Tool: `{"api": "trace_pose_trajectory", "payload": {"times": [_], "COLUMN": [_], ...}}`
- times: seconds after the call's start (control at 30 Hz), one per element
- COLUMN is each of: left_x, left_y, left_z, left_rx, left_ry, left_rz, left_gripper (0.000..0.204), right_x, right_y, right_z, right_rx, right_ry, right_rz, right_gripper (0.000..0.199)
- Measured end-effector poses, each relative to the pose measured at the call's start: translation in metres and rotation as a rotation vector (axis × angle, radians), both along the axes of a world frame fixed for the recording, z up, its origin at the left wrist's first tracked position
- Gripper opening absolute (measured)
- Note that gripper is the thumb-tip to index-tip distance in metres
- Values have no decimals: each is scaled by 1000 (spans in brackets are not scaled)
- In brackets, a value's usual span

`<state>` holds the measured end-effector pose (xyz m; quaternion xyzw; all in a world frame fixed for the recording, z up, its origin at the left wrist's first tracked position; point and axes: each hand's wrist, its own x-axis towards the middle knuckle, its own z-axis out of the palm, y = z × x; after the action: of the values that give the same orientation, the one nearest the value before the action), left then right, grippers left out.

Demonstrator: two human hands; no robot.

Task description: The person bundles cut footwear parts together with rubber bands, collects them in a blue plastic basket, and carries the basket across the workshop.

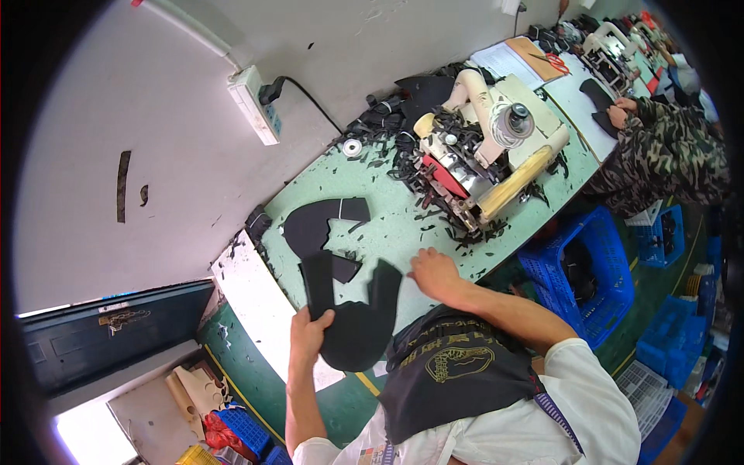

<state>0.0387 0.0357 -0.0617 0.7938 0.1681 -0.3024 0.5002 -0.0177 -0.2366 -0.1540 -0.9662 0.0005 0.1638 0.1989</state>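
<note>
**Dark upper piece lifted off the bench, sewing machine waiting beyond**

The U-shaped black piece [353, 314] — a cut shoe-upper shape with two prongs pointing away from the person — sits at the near edge of the green worktable [387, 225], partly overhanging it. The left hand [310, 329] grasps its lower left rim, fingers curled over the edge and thumb underneath as far as can be seen. The right hand [434, 273] lies just right of the piece on the table surface, fingers bent downward and holding nothing; whether a fingertip touches the right prong cannot be told.

Just beyond the held piece lies a stack of similar black pieces [322, 229], flat on the table. Farther right stands the cream sewing machine [488, 147], ringed by black offcuts scattered over the green top. A blue crate [593, 271] sits on the floor to the right, and another person in a camouflage sleeve [666, 151] works at the next bench, well apart.

By the look of it, the step in hand is picking one piece off the supply and bringing it up. The next move likely calls for both hands to steady the limp piece and carry it far and right toward the machine, keeping the prongs from folding.
</note>
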Motion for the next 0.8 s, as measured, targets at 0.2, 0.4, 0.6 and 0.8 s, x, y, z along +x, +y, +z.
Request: {"api": "trace_pose_trajectory", "payload": {"times": [0.2, 0.4, 0.6, 0.8], "left_x": [-17, -25, -28, -27], "left_y": [-65, -82, -71, -72], "left_z": [24, 31, 32, 38], "left_rx": [322, 220, -386, -365], "left_ry": [-179, -158, 177, 188], "left_rz": [-325, -410, -105, -110], "left_gripper": [31, 34, 30, 30], "right_x": [8, 13, 5, 6], "right_y": [37, 30, 17, 12], "right_z": [79, 86, 80, 86], "right_rx": [580, 977, 1315, 1413], "right_ry": [-359, 397, 546, 641], "right_rz": [-84, -404, -532, -586], "right_gripper": [41, 47, 35, 27]}}
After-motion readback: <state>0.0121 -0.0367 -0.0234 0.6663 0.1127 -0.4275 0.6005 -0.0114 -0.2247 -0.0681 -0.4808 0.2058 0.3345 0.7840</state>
